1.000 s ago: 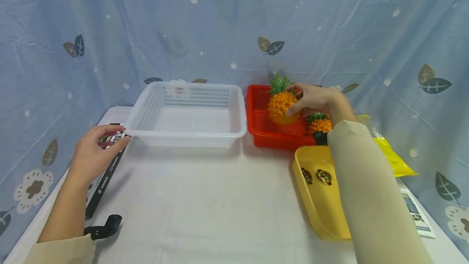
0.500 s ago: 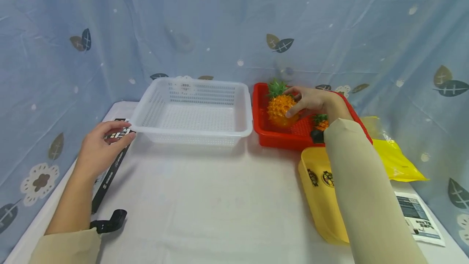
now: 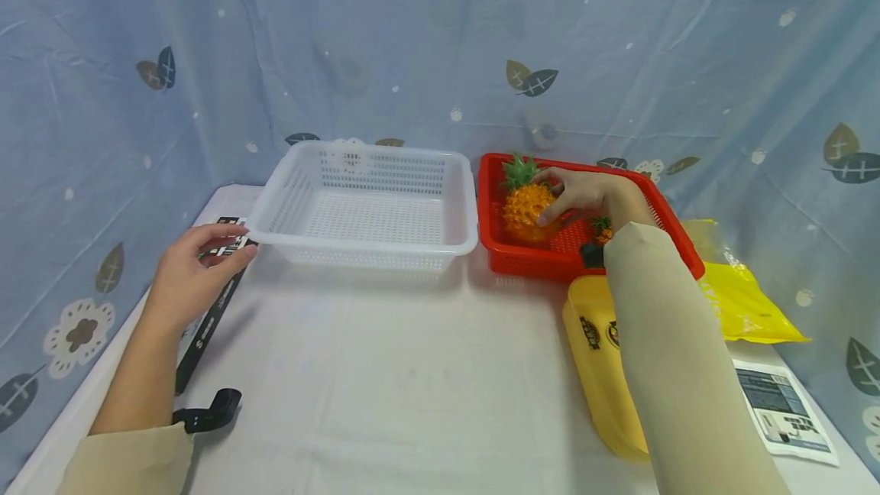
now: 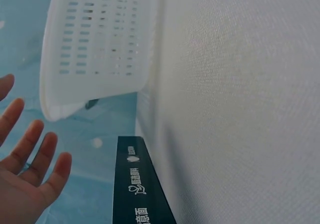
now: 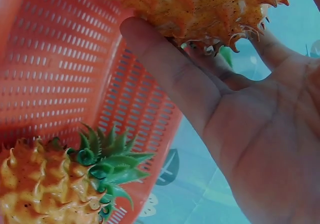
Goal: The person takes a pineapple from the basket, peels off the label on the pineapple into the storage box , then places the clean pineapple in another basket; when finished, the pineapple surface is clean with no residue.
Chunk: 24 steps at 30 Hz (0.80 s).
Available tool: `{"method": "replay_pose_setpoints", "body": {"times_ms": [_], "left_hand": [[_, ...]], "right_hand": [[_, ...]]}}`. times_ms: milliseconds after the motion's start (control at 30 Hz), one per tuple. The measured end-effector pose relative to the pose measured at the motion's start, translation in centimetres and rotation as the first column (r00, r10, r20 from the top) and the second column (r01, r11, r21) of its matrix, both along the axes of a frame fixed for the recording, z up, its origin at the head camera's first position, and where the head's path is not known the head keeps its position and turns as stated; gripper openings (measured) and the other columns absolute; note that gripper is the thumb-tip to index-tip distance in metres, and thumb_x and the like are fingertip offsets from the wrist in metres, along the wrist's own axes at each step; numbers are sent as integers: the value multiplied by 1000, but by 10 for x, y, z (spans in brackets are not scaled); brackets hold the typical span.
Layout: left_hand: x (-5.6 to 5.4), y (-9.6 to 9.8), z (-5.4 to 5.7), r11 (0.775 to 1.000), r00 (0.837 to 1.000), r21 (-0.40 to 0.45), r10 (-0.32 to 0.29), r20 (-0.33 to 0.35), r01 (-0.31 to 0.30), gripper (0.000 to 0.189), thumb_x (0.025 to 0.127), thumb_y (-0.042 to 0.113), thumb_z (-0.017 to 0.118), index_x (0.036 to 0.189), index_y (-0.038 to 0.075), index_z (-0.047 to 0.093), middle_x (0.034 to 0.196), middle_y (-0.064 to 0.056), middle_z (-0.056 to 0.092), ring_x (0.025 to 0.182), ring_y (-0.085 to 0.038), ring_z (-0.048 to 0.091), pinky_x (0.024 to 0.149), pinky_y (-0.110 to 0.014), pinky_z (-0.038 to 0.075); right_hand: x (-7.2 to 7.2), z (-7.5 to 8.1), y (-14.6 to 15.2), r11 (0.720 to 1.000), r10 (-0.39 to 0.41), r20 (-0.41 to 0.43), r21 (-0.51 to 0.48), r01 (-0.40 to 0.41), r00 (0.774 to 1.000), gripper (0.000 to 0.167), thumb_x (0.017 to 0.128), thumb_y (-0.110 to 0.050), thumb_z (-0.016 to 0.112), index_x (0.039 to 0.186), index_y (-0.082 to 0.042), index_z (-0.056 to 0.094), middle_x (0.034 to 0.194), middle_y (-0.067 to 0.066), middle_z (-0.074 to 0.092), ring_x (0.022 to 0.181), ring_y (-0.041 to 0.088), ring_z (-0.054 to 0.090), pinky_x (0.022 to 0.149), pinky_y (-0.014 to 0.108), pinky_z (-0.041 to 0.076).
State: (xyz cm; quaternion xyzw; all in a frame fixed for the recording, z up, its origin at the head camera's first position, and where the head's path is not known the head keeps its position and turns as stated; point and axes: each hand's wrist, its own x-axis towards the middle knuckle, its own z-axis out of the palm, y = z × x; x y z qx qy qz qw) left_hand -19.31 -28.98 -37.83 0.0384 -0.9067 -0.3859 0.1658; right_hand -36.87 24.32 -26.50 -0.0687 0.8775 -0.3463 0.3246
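My right hand [image 3: 580, 193] grips an orange toy-like pineapple [image 3: 525, 212] with a green crown, thumb on its near side. That pineapple is at the left end of the red basket [image 3: 529, 266], overlapping its inside. A second pineapple [image 5: 47, 184] lies in the same basket, mostly behind my wrist in the head view. My left hand [image 3: 189, 273] is at the front left corner of the white basket [image 3: 357, 250], holding nothing. In the left wrist view its fingers [image 4: 37, 159] are spread, with the basket's perforated side beyond them.
A long black box [image 3: 209, 331] with white lettering lies under and beside my left hand. At the right stand a yellow tray [image 3: 598, 373], a yellow packet [image 3: 745, 300] and a white printed packet [image 3: 784, 411]. A patterned blue curtain [image 3: 412, 44] closes off the back.
The held pineapple has come down slightly into the red basket, my right hand staying on it. The whole head view has shifted a little. My left hand keeps its place by the white basket.
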Motion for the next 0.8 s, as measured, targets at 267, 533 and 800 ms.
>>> {"method": "replay_pose_setpoints", "body": {"times_ms": [267, 533, 800], "left_hand": [[2, -1, 3, 1000, 1000, 0, 2, 11, -2, 56, 100, 47, 66, 141, 10, 59, 148, -21, 52, 132, -42, 53, 104, -58, 52], [1, -2, 2, 1000, 1000, -6, -9, 15, 9, 54, 100, 45, 66, 141, 10, 59, 146, -22, 53, 131, -43, 54, 103, -60, 52], [-4, -1, 2, 999, 999, -4, -39, 11, 39, 54, 101, 40, 66, 141, 6, 58, 147, -26, 52, 129, -48, 54, 101, -67, 49]], "right_hand": [[4, -3, 1, 1000, 1, 40, -26, 0, 999, 93, 91, -10, 77, 163, -21, 20, 160, 21, 20, 144, 41, 29, 113, 57, 46], [2, -8, -1, 1000, 6, 77, 14, -7, 997, 92, 91, -11, 77, 161, -16, 17, 157, 21, 21, 140, 41, 35, 110, 52, 51], [-3, -6, -7, 994, 26, 119, 103, -39, 993, 93, 91, -18, 79, 162, -20, 18, 159, 20, 18, 140, 41, 38, 112, 51, 50]]}}
